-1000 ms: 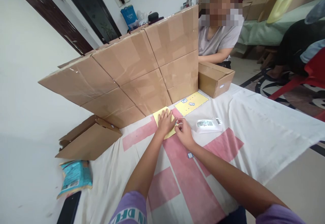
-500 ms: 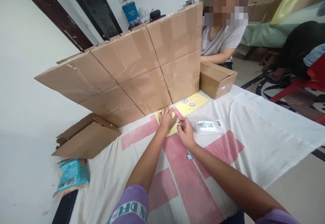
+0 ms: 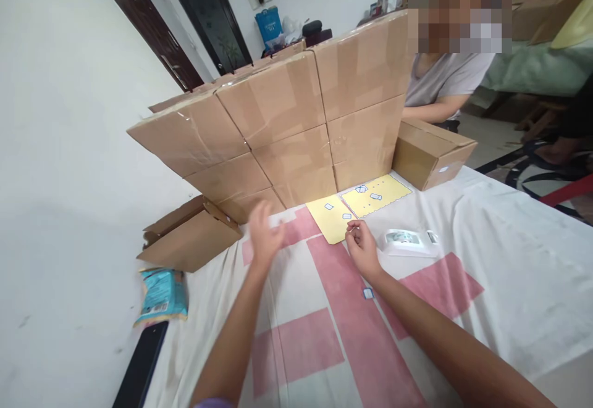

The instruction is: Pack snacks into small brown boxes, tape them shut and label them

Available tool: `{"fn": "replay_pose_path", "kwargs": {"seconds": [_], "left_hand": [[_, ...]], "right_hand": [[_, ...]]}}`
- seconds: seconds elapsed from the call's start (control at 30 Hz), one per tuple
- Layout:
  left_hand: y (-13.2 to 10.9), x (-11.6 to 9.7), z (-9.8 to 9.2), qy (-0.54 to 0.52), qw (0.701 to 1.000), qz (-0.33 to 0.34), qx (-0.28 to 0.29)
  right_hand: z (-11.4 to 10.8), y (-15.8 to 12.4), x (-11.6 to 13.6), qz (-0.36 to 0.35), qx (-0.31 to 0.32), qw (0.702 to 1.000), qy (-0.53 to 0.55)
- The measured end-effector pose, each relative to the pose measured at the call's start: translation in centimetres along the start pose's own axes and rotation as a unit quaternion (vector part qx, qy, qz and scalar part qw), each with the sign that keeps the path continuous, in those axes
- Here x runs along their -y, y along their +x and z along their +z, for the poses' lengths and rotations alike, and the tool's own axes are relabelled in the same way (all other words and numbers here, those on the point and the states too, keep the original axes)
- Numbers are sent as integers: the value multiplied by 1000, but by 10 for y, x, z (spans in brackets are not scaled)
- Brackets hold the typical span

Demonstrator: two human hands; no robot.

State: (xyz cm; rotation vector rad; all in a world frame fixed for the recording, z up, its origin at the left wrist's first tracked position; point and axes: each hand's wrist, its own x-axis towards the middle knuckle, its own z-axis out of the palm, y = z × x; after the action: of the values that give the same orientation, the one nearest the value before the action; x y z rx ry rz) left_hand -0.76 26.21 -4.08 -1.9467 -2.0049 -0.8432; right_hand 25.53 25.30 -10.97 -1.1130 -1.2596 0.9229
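My left hand [image 3: 265, 235] is in the air left of the yellow sheet [image 3: 328, 226], blurred, with thumb and fingers apart and nothing in them. Curled fingers form a pinch on my right hand [image 3: 364, 250], at the near right edge of that sheet. Whatever they may hold is too small to make out. Two small blue-edged white pieces lie on the sheet, one being a white slip [image 3: 328, 207]. A second yellow sheet [image 3: 393, 192] with a wavy outline adjoins it, bearing similar pieces and dots. Near my right wrist lies another small blue-edged piece [image 3: 368, 294].
A tall cardboard partition [image 3: 291, 142] stands across the table. Cardboard boxes flank it, left [image 3: 189, 241] and right [image 3: 430, 155]. A white device [image 3: 410, 244] sits right of my hand. A blue snack packet [image 3: 163, 295] and phone [image 3: 141, 365] lie left. Beyond sits a person [image 3: 447, 90].
My left hand has lifted off the yellow sheet and moved left, uncovering it. My right hand stays at its edge. The camera view has shifted left.
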Motion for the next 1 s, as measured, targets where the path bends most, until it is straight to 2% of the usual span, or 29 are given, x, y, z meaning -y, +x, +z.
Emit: {"fn": "replay_pose_path", "kwargs": {"seconds": [0.07, 0.1, 0.13, 0.17, 0.23, 0.3, 0.37, 0.43, 0.53, 0.63, 0.7, 0.73, 0.8, 0.83, 0.87, 0.9, 0.93, 0.97, 1.0], "left_hand": [[-1, 60, -49, 37, 995, -60, -71], [0, 89, -73, 95, 985, -95, -110], [1, 116, -96, 150, 975, -127, -104], [2, 139, -117, 186, 971, -137, -54], [-1, 172, -151, 206, 971, -111, 39], [-11, 187, -175, 191, 975, -79, 86], [-29, 185, -190, 173, 980, -45, 85], [-52, 168, -201, 153, 985, 20, 73], [-85, 128, -218, 95, 982, 148, 75], [-103, 95, -230, 13, 970, 228, 82], [-107, 92, -232, -1, 968, 246, 56], [-108, 98, -231, 7, 970, 240, 30], [-107, 126, -225, 44, 983, 174, -36], [-107, 146, -222, 71, 990, 99, -71], [-107, 168, -218, 101, 991, -10, -89], [-108, 190, -213, 130, 978, -142, -80], [-109, 211, -208, 155, 947, -279, -46], [-110, 229, -202, 163, 906, -390, 11], [-112, 245, -196, 156, 882, -441, 56]], "right_hand": [[0, -2, 2, -4, 13, 1000, -9], [0, -4, 2, -11, 21, 1000, -18], [-1, -5, 4, -25, 29, 999, -31], [-3, -7, 6, -49, 41, 997, -48], [-6, -8, 14, -131, 93, 982, -98], [-4, -7, 29, -239, 183, 940, -159], [6, -6, 51, -316, 273, 885, -206], [26, -8, 74, -331, 324, 857, -224], [70, -12, 99, -295, 372, 853, -217], [107, -20, 105, -258, 437, 840, -191], [118, -28, 98, -240, 460, 839, -166], [120, -33, 91, -230, 461, 843, -156], [118, -43, 74, -209, 449, 856, -147], [115, -47, 64, -198, 439, 864, -148], [111, -52, 54, -186, 426, 873, -147], [108, -55, 45, -177, 415, 881, -142], [105, -58, 37, -167, 406, 889, -133], [103, -60, 31, -160, 401, 894, -123], [102, -62, 27, -154, 398, 897, -112]]}}
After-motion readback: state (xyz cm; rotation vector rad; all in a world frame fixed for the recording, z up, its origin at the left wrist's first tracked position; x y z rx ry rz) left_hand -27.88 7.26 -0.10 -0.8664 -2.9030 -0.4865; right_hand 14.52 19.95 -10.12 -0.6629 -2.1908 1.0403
